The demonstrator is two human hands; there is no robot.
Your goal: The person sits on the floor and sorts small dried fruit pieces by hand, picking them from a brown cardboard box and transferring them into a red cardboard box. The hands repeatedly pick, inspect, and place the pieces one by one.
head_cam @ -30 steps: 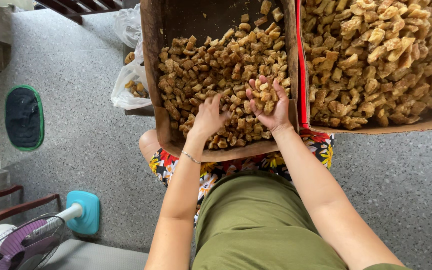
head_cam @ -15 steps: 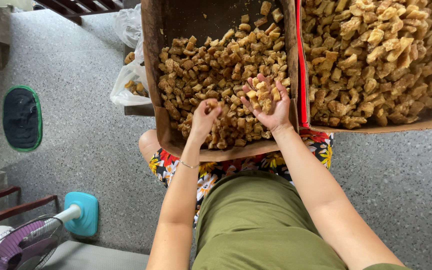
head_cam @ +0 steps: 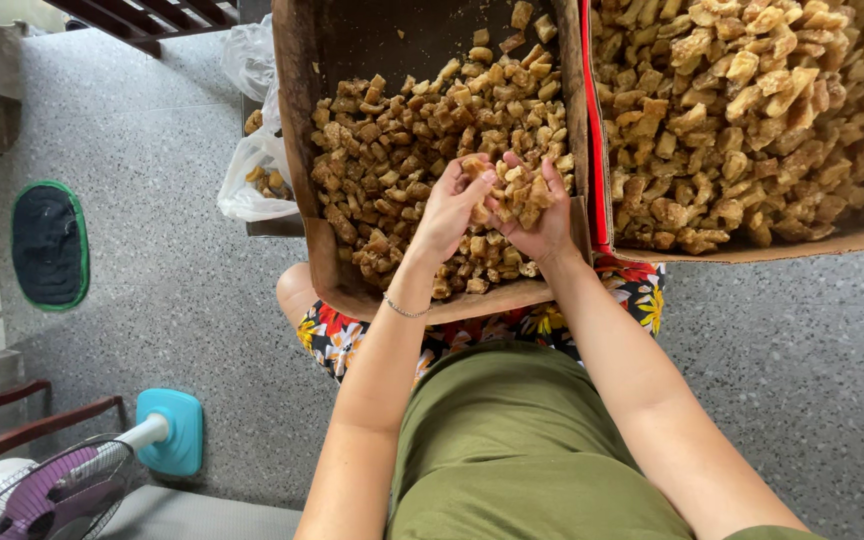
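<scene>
Both hands, left hand [head_cam: 449, 207] and right hand [head_cam: 537, 215], cup brown chunks [head_cam: 512, 190] with curled fingers over the cardboard box [head_cam: 297, 150]

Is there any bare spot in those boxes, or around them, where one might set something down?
The far end of the left box is bare, beyond its pile of brown chunks. The speckled floor is open between the dark mat and plastic bag. The right box is heaped full. Both hands, left hand and right hand, crowd the near end.
</scene>
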